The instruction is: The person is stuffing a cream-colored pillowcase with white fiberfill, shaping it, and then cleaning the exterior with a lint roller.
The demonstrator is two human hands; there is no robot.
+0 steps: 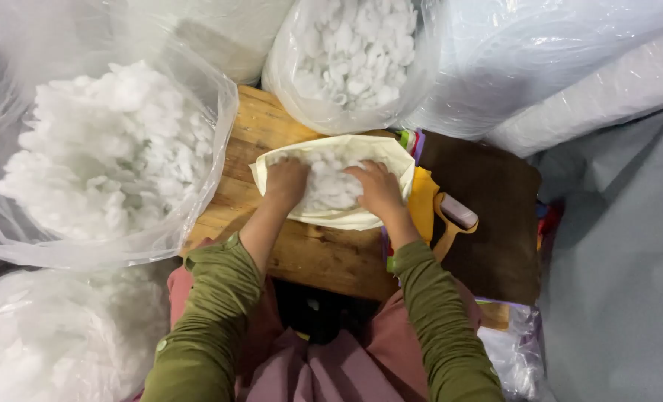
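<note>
A cream fabric cover [350, 218] lies open on a wooden table [324, 257], filled with white fluffy stuffing [333, 186]. My left hand [287, 182] presses down on the stuffing at the cover's left side, fingers curled into it. My right hand [378, 187] pushes into the stuffing on the right side. Both arms wear olive green sleeves.
A big clear plastic bag of white stuffing [108, 156] stands at the left, another [354, 56] behind the table, a third [56, 335] at lower left. A brown cloth [488, 216] with yellow fabric and a small white-pink object [458, 211] lies at right. Grey sheeting [622, 260] fills the right.
</note>
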